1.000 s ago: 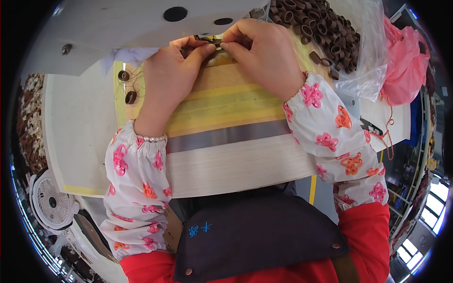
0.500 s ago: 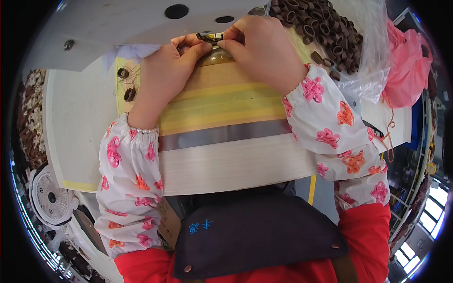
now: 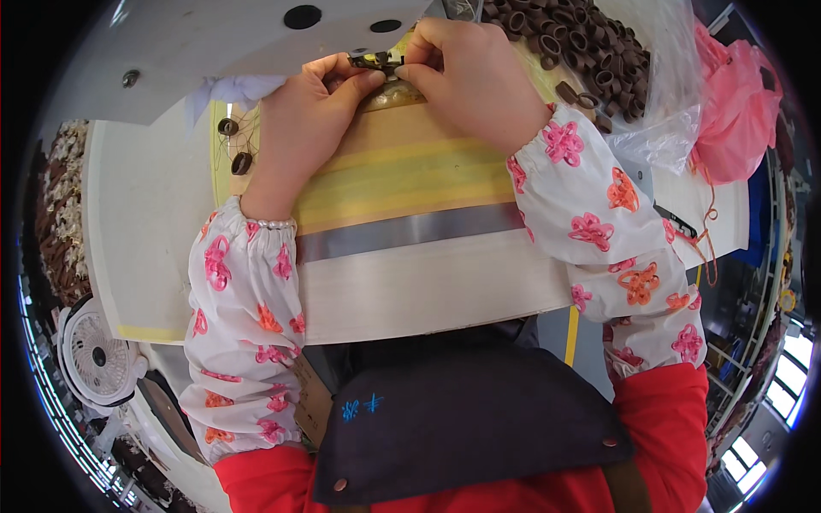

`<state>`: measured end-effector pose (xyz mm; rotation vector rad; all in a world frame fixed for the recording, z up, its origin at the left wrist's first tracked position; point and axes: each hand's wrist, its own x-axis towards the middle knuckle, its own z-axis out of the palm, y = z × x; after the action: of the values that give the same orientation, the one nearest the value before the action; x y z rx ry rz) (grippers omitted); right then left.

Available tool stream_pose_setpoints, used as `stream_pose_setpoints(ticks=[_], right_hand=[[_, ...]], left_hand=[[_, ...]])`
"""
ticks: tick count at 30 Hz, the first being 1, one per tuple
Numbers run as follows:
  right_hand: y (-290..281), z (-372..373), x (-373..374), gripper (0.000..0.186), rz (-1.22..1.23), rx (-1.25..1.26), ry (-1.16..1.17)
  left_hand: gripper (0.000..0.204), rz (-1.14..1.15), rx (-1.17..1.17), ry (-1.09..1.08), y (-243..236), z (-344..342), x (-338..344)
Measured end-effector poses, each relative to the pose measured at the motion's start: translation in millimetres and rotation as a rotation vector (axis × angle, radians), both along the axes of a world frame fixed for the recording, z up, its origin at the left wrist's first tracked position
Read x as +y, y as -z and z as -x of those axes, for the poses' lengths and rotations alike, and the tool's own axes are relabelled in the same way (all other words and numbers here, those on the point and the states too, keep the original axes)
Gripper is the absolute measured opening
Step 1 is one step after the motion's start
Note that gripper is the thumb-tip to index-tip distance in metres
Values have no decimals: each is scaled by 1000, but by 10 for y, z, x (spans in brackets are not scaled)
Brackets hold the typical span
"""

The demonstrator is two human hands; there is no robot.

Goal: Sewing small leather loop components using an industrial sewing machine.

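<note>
At the dark presser foot (image 3: pixel 379 60) of a white sewing machine (image 3: pixel 197 47), my left hand (image 3: pixel 312 128) is closed in a pinch, thumb and fingertips at the front left of the foot. My right hand (image 3: pixel 470 77) pinches just to the right of it, fingers curled. Whatever small piece lies between my fingertips is too small and hidden to name. Two small brown rings (image 3: pixel 241 162) with loose threads lie left of my left hand on the yellow-taped work surface (image 3: pixel 402 179). White cloth (image 3: pixel 231 90) hangs at the machine's underside.
A pile of brown loops (image 3: pixel 590 64) sits in clear plastic (image 3: pixel 663 137) at back right, beside a pink bag (image 3: pixel 735 120). A black tool (image 3: pixel 676 222) and orange cord lie at the table's right. A white fan (image 3: pixel 94 350) stands at lower left, beyond the table edge (image 3: pixel 445 329).
Both hands still pinch at the presser foot, appearing slightly higher in the picture along with the table and machine. My right hand's fingers are a little more raised and curled.
</note>
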<state>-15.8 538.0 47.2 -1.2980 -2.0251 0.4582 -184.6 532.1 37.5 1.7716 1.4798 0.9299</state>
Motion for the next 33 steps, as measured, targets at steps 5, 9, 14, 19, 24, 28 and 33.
stream_pose_setpoints(ticks=[5,9,14,19,24,28,33], right_hand=[[-9,0,-10,10,9,29,24],[-14,2,-38,14,-1,61,33],[-65,-25,-266,24,302,196,25],[-149,-88,-398,24,736,510,-79],[-85,-70,-624,19,398,360,-158],[-313,-41,-880,13,459,299,-278],[-249,-148,-323,16,645,291,-224]], left_hand=[[23,-100,98,-1,16,24,20],[19,-343,231,-52,-31,62,-92],[9,-382,257,135,-16,-147,-626],[7,-347,162,189,-80,-143,-803],[10,-493,-12,223,-164,-62,-375],[13,-327,-42,374,-48,-48,-238],[14,-245,81,132,3,83,-256]])
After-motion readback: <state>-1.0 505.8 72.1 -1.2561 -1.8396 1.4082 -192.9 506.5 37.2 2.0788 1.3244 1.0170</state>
